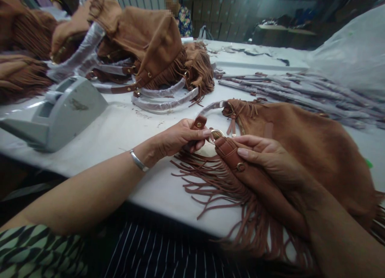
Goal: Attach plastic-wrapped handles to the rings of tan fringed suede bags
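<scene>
Both hands meet over a small round gold metal ring (pixel 215 135) at the near edge of the white table (pixel 120 129). The left hand (pixel 177 139) pinches a short brown leather strap end with a gold stud (pixel 199 123) between thumb and fingers, just left of the ring and touching it. The right hand (pixel 270 161) is closed on a brown leather tab with a gold stud (pixel 231 153), with its thumb on top, just right of the ring. The tab belongs to a big brown suede bag (pixel 313 145) that lies under and behind the right hand. Long brown suede fringe (pixel 216 189) hangs from the bag below the hands and spills over the table edge. A thin silver bangle (pixel 138 161) sits on the left wrist.

Left of the grip, a bit farther back, stands a grey plastic tape holder (pixel 63 113). Behind the grip lies a pile of the same brown fringed bags (pixel 156 49), with handles wrapped in clear plastic (pixel 165 103). Right of that pile, well apart from the hands, lie many long straps wrapped in plastic (pixel 300 91). At the far left, another person's hand (pixel 69 33) holds a wrapped handle. Far back, another person in a flowery top (pixel 185 21) stands by the table.
</scene>
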Demonstrator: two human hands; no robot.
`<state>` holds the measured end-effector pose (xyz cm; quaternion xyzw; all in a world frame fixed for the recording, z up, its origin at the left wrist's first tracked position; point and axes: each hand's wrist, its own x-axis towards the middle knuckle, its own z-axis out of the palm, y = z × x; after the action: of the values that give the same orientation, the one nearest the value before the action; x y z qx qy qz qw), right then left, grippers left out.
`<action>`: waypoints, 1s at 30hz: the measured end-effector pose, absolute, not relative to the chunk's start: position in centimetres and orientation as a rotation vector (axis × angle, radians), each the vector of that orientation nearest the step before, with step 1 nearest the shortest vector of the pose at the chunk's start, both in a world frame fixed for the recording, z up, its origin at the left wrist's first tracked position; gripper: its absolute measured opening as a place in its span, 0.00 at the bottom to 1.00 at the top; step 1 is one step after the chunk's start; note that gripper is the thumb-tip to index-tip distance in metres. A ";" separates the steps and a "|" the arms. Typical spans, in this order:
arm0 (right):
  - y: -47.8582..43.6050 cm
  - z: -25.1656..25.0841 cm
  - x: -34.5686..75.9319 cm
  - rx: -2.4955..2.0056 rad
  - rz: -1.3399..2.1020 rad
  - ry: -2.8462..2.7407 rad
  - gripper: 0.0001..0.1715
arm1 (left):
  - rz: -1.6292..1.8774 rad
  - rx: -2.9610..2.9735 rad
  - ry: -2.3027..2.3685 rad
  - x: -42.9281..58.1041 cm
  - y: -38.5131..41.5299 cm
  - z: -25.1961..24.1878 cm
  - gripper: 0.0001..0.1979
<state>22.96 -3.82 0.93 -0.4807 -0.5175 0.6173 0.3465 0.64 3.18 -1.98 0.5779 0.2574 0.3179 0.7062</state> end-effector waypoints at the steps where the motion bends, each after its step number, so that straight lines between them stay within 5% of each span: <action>1: -3.8 0.9 23.0 -1.236 1.608 -1.332 0.20 | 0.710 1.279 0.568 0.7 3.2 -2.0 0.13; 22: -4.3 1.2 22.2 -1.299 1.513 -1.551 0.20 | 0.631 1.331 0.533 -0.2 3.5 -2.1 0.13; 30: -3.1 2.8 22.9 -1.400 1.328 -2.098 0.22 | 0.442 1.552 0.570 -0.8 3.3 -1.8 0.13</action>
<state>22.94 -3.12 2.85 -0.4861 -0.7281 0.4609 0.1452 -0.80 3.29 -1.76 0.6847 0.2517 0.1951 0.6556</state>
